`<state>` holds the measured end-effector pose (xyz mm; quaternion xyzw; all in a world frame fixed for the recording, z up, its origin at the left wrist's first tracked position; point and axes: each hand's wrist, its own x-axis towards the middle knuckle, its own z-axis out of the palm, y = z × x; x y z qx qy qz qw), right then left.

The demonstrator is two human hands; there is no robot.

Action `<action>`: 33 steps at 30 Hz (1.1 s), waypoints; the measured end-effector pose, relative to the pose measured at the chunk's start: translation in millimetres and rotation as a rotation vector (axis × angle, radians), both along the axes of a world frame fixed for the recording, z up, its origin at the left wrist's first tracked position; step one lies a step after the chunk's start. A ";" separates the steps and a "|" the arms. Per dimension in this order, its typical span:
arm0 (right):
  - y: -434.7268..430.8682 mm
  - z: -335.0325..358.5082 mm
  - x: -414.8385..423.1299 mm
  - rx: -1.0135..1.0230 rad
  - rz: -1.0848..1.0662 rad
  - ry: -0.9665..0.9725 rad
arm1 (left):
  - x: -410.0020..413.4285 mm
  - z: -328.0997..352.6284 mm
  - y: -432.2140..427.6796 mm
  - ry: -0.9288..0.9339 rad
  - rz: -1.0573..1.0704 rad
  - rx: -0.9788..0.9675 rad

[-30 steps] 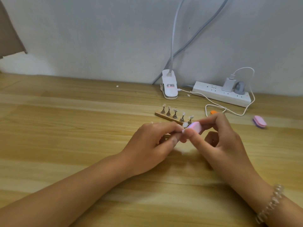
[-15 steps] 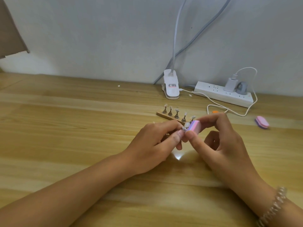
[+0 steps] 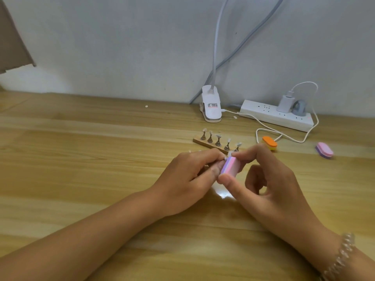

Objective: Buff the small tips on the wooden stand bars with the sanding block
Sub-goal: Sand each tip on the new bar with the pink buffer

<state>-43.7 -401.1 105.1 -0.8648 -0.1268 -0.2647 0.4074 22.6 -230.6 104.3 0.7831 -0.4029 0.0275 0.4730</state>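
Wooden table [image 3: 81,159], pale grey wall [image 3: 121,47]

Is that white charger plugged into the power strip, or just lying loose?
Plugged in: the white charger stands seated on the power strip, beside a grey plug.

The right hand [image 3: 274,189] has drawn the sanding block [image 3: 229,166] slightly toward the tabletop's near edge and turned it, so its purple-and-pink striped side now faces up, its far end at the small tip [image 3: 230,154] pinched by the left hand [image 3: 188,179]. The orange block [image 3: 269,143], mostly hidden before, now shows.
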 end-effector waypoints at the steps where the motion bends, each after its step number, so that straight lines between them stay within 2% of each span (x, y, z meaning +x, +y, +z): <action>1: -1.2 0.6 1.3 0.047 -0.007 0.023 | -0.2 0.4 -0.2 0.006 -0.004 -0.008; 4: -6.0 4.0 4.7 0.125 -0.083 0.050 | -1.9 1.4 -0.6 0.007 -0.028 -0.009; 8: -1.2 1.1 0.2 0.019 -0.001 0.004 | -0.4 -1.0 -0.3 -0.006 -0.021 -0.001; 13: -6.5 5.2 3.9 0.140 -0.090 0.080 | 0.3 -1.1 -0.5 0.060 -0.018 -0.051; 18: -0.8 2.7 0.9 0.060 -0.027 0.039 | 1.5 -0.8 0.0 0.048 -0.017 -0.069; 23: -6.2 4.7 3.0 0.200 -0.083 0.042 | 1.4 -2.0 -0.3 0.098 -0.015 -0.082; 27: 0.0 1.3 0.4 0.003 -0.020 -0.006 | 2.2 -2.2 0.1 0.040 -0.004 -0.045; 31: -5.6 3.9 4.1 0.091 -0.081 0.056 | 1.5 -0.9 -0.7 0.051 0.003 -0.041; 33: -6.9 3.6 4.5 0.068 -0.098 0.045 | 1.1 -1.2 -0.9 0.026 0.006 -0.022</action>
